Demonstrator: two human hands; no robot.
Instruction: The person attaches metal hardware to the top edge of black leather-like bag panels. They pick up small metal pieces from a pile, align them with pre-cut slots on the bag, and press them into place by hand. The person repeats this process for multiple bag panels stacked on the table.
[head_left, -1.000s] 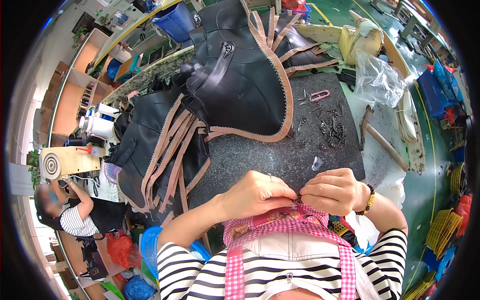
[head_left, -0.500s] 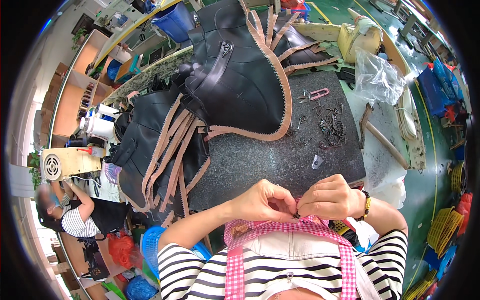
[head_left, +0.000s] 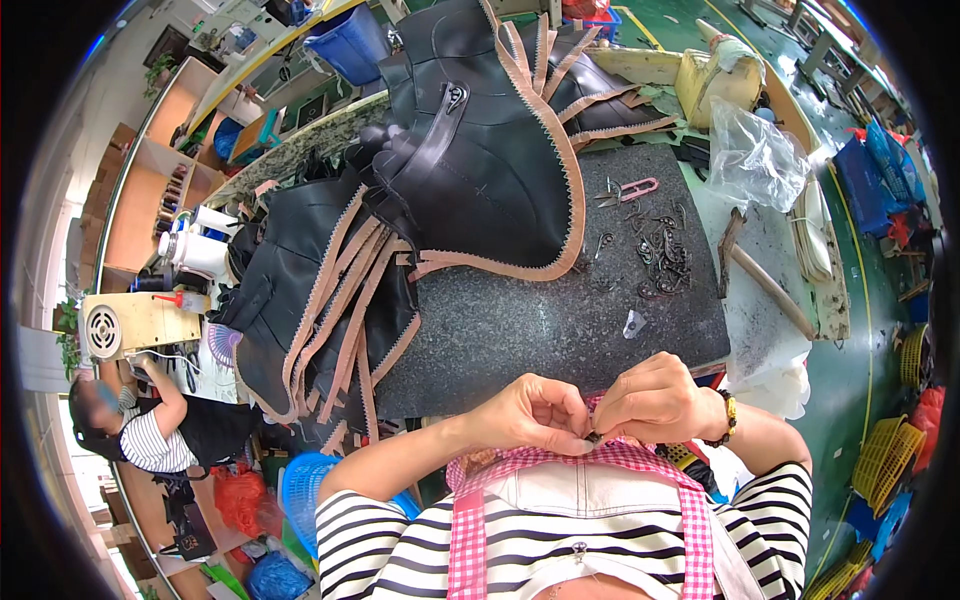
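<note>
Close to my apron, at the front edge of the work surface, both hands meet fingertip to fingertip. Between them they pinch a small dark metal piece (head_left: 592,437), mostly hidden by the fingers; it may be a buckle. My left hand (head_left: 535,412) is closed with thumb and forefinger on its left side. My right hand (head_left: 655,400) is closed on it from the right. Ahead lies a dark stone slab (head_left: 540,340) with a heap of small dark buckles (head_left: 665,258). Black leather boot uppers (head_left: 490,180) with zigzag-cut tan edges are piled left of the heap, one bearing a buckled strap.
Pink-handled thread snips (head_left: 637,188) lie beyond the buckles. On the right are a wooden-handled hammer (head_left: 770,285) and a clear plastic bag (head_left: 755,150). A blue basket (head_left: 302,495) stands by my left elbow. At far left another person (head_left: 165,425) works beside a machine.
Both hands have shifted slightly, fingers still pinched together around the small piece. The right hand is a little higher. Things on the slab have not moved.
</note>
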